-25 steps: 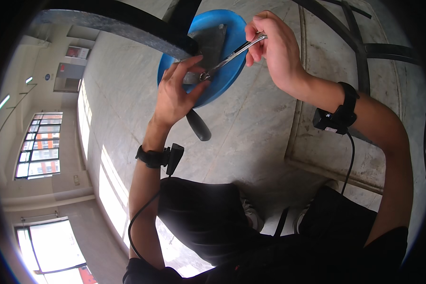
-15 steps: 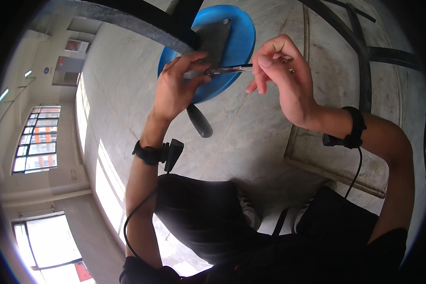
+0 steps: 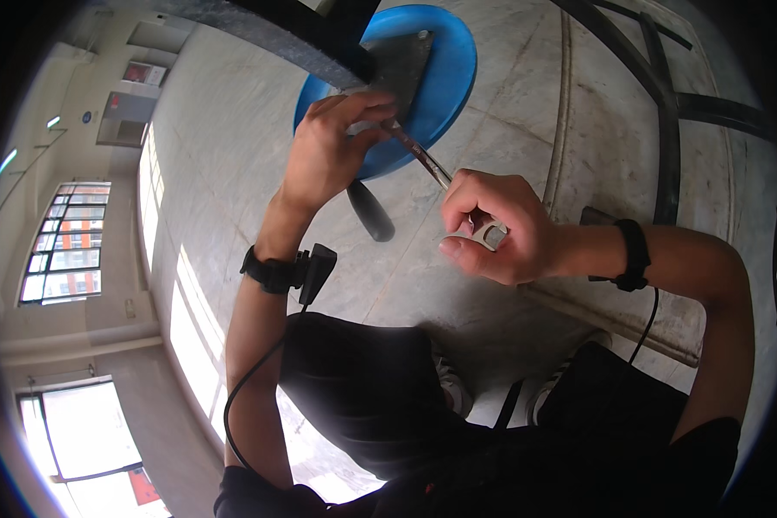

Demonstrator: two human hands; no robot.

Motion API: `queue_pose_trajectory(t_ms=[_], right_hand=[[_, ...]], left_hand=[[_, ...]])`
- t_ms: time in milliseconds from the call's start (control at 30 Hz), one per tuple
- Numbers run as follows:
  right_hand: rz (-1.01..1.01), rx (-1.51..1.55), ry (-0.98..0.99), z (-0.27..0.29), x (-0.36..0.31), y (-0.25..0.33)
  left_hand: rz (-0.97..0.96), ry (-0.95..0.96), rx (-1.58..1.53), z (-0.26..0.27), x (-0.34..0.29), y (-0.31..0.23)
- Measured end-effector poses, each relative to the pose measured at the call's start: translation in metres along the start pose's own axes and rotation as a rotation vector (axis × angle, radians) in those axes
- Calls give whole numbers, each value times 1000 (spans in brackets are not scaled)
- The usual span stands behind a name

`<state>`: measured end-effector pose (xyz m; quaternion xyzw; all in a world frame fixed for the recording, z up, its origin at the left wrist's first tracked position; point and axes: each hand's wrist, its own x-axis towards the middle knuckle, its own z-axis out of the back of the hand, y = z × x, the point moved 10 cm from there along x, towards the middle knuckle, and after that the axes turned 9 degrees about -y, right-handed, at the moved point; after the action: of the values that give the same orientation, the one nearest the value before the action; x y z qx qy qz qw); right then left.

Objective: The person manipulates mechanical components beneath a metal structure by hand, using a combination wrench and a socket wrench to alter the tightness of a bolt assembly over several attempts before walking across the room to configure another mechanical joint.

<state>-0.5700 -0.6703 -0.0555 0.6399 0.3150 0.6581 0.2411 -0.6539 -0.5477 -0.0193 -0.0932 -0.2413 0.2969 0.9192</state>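
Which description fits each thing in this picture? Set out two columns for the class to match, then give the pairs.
Things:
1. stool
2. wrench
3. left hand
4. right hand

Descriptions:
A. slim, silver, held at both ends
B. round, blue
C. holds the wrench's lower end
D. at the wrench's upper end, by the grey plate

Pairs: 1-B, 2-A, 3-D, 4-C

Pale marble floor (image 3: pixel 233 112), sunlit patches; tall windows (image 3: pixel 60 250) at left; blue round stool (image 3: pixel 453 69).
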Motion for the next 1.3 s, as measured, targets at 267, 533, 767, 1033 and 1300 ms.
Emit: queue_pose_trajectory(t_ms=[267, 533, 767, 1033, 1300], right_hand=[[-45, 6, -146, 28, 17, -5], [-248, 235, -622, 98, 47, -44], [-347, 196, -679, 113, 97, -92], [-409, 97, -589, 97, 140, -138], [-218, -24, -477, 73, 156, -90]], left_hand=[[63, -13, -35, 0, 2, 8], [77, -61, 34, 5, 0, 6], [77, -117, 129, 11, 1, 1], [107, -180, 135, 9, -1, 1], [99, -214, 185, 10, -2, 7]])
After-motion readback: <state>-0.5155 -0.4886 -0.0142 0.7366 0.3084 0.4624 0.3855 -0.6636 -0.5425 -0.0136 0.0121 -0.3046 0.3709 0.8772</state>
